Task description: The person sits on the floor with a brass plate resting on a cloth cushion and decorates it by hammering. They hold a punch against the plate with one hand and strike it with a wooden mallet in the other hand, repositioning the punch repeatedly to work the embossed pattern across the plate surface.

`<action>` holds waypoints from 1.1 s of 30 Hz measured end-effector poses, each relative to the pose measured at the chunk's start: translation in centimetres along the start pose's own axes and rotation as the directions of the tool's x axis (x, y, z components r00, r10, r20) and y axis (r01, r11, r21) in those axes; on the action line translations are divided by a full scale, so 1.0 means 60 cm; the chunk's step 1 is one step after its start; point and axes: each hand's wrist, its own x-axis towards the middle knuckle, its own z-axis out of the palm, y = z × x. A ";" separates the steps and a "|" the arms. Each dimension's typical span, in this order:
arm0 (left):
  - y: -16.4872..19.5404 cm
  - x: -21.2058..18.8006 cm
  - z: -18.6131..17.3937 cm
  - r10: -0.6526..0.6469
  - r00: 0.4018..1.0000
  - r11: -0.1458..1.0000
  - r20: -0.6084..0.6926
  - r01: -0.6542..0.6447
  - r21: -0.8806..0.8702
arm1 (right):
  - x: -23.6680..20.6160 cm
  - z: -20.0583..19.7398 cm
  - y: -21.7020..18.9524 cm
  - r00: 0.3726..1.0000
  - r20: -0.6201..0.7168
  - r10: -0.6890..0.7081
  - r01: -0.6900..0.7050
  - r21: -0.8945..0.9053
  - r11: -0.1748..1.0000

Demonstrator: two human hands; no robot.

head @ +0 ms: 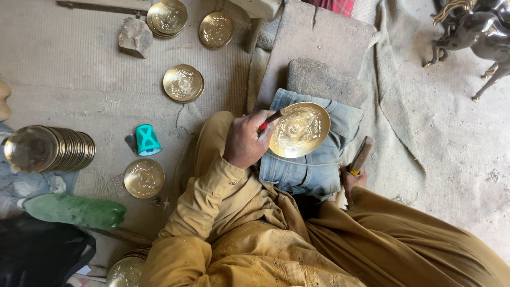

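Observation:
A round engraved brass plate [300, 129] lies tilted on a folded blue denim cloth [319, 165] in front of me. My left hand [247, 139] rests at the plate's left rim and grips a thin red-handled tool [271, 120] whose tip points at the plate. My right hand [351, 179] is lower right of the cloth, closed on the handle of a wooden mallet [362, 154]. Mustard-coloured sleeves and robe cover my arms and lap.
Loose brass plates [183, 83] [144, 178] [216, 30] lie on the floor at left, with stacks [167, 18] [50, 149]. A teal cup [147, 140], a stone block [135, 36], a green bundle [74, 211], grey sacking [324, 79] and dark metal horse figures [473, 32] surround me.

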 end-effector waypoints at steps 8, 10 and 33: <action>-0.056 -0.006 -0.054 -0.114 0.899 0.950 -0.423 0.224 0.220 | -0.007 0.001 -0.014 0.999 0.044 -0.001 -0.003 0.102 0.995; -0.097 -0.003 -0.083 -0.154 0.847 0.929 -0.509 0.299 0.217 | -0.006 0.003 -0.013 0.998 0.031 -0.048 0.042 0.156 0.987; -0.290 0.035 -0.155 -0.737 0.429 0.460 -0.522 0.885 0.078 | 0.076 -0.018 -0.207 0.146 0.695 -0.704 0.383 0.616 0.688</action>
